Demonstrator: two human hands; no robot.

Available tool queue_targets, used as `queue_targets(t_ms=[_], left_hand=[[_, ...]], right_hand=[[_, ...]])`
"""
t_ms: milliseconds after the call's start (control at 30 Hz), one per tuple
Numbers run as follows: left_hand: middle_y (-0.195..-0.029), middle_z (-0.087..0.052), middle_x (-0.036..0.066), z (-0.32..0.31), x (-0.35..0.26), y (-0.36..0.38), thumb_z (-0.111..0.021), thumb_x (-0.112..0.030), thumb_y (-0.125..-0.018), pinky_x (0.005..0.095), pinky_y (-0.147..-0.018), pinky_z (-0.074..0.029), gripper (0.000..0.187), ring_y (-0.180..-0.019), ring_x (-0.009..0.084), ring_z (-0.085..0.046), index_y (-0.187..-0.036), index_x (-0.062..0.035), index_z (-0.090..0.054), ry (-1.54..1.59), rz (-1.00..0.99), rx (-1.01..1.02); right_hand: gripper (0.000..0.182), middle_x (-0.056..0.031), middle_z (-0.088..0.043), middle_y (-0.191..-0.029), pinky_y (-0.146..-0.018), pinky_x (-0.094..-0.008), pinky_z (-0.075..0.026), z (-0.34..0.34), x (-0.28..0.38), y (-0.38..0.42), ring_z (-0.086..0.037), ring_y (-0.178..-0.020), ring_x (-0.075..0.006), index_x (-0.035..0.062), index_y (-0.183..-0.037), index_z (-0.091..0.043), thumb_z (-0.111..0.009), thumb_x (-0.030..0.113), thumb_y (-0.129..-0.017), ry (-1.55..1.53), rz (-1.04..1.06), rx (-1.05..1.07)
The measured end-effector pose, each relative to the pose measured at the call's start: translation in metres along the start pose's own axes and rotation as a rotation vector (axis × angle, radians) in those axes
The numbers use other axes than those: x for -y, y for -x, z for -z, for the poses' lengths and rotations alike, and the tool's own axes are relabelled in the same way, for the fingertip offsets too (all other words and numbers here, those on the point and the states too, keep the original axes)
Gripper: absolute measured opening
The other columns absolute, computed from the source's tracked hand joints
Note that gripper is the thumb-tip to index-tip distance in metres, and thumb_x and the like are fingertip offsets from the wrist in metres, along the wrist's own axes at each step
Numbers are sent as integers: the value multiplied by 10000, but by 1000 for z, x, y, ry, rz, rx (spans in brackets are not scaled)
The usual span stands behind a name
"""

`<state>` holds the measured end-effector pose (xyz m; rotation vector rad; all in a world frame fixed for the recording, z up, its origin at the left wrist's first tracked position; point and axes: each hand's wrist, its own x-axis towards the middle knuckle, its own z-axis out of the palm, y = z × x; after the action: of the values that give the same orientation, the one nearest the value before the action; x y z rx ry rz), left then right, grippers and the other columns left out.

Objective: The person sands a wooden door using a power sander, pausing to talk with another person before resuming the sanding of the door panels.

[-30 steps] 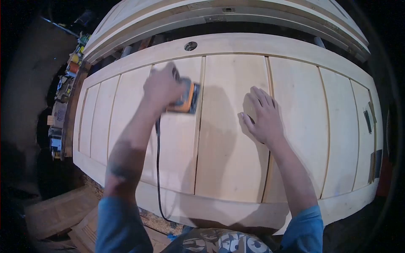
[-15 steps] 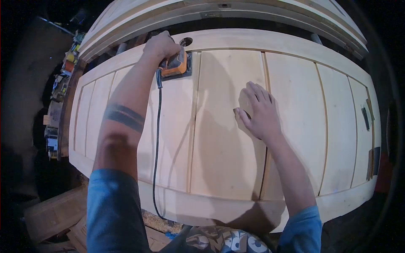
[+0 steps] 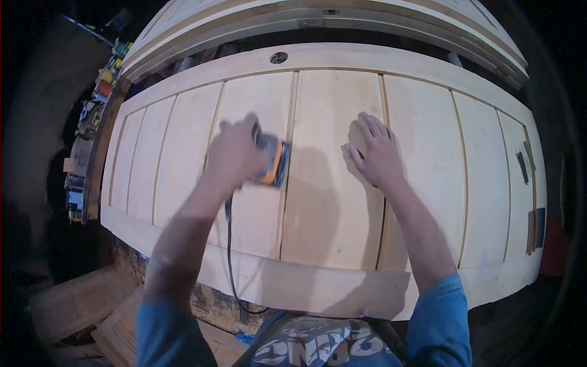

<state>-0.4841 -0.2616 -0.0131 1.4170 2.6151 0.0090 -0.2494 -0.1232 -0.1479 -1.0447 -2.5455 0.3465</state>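
Note:
A pale wooden panelled door lies flat in front of me, with grooves between its boards and a round hole in the far rail. My left hand is wrapped round an orange and dark electric sander, which rests on a board left of the middle and looks blurred. Its black cord runs toward me over the near rail. My right hand lies on the door by a groove, fingers stretched out and holding nothing.
Beyond the door, more door-like wooden pieces are stacked. Assorted tools and containers crowd a ledge at the left. Cardboard or board pieces lie low at the left. A dark strip-like object rests near the door's right end.
My left hand has drawn the sander from the far rail back toward me, onto the board. My right hand stays nearly in place on the door.

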Motion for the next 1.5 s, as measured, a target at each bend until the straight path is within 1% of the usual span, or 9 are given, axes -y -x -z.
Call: queue_targets(t_ms=[100, 200, 367, 533, 800, 867, 933, 1267, 1500], left_hand=[[-1089, -569, 226, 1, 2, 62, -788, -296, -785, 506, -863, -558, 506, -997, 452, -660, -1220, -172, -562, -7, 103, 68], [-1089, -572, 222, -4, 4, 54, -791, -306, -782, 511, -858, -559, 511, -990, 446, -663, -1217, -176, -555, -20, 71, -7], [-1197, -665, 225, 4, -4, -81, -731, -434, -782, 513, -934, -534, 540, -1112, 425, -646, -1208, -124, -614, -60, 102, -86], [-1162, -714, 160, -4, 23, -172, -719, -373, -724, 453, -966, -534, 532, -1135, 367, -661, -1197, -140, -652, -36, 15, -212], [-1008, -685, 207, -7, 12, 46, -753, -368, -781, 484, -871, -561, 529, -1006, 401, -683, -1219, -111, -605, -41, 0, -80], [-1015, -631, 207, -8, 4, 92, -771, -327, -785, 485, -835, -568, 499, -966, 416, -670, -1204, -124, -593, -37, 173, -7], [-1033, -611, 216, -24, 23, 120, -788, -285, -769, 468, -811, -574, 495, -936, 408, -672, -1195, -132, -588, 9, 32, -106], [-1022, -593, 196, -20, 24, 150, -820, -194, -736, 448, -776, -580, 533, -897, 381, -674, -1208, -141, -577, 31, 75, -108], [-1040, -605, 177, -23, 72, 144, -833, -200, -732, 461, -784, -580, 540, -924, 378, -671, -1203, -154, -574, 7, 91, -158]], right_hand=[[576, -140, -422, -1519, -1199, -479, -276, -3, -3, -3, -356, -1441, -282, 57, -1407, -480, -612, 384, -952, 16, 8, 10], [573, -149, -421, -1518, -1196, -482, -274, -4, -5, -5, -355, -1441, -287, 56, -1403, -482, -617, 376, -949, 1, 3, 11], [566, -151, -433, -1511, -1192, -479, -278, 2, -4, -3, -361, -1437, -292, 49, -1395, -490, -609, 379, -951, -45, 7, 12], [533, -121, -475, -1503, -1165, -462, -325, -5, -7, -4, -413, -1415, -309, 61, -1391, -507, -632, 341, -955, 13, -2, -52], [528, -98, -485, -1498, -1166, -446, -344, -13, -9, -4, -448, -1389, -280, 88, -1390, -521, -582, 410, -976, 96, 22, -86], [531, -92, -490, -1494, -1163, -447, -350, -13, -7, -4, -453, -1385, -281, 92, -1392, -520, -585, 413, -975, 97, 21, -101], [530, -87, -490, -1496, -1163, -450, -352, -11, -5, -3, -456, -1383, -282, 100, -1396, -519, -584, 415, -975, 96, 18, -99], [506, -79, -484, -1501, -1166, -454, -351, -11, -8, -5, -446, -1394, -279, 126, -1395, -530, -583, 411, -980, 98, 7, -74], [494, -77, -485, -1502, -1160, -456, -360, -11, -9, -6, -445, -1394, -284, 122, -1396, -533, -586, 390, -984, 86, 15, -74]])
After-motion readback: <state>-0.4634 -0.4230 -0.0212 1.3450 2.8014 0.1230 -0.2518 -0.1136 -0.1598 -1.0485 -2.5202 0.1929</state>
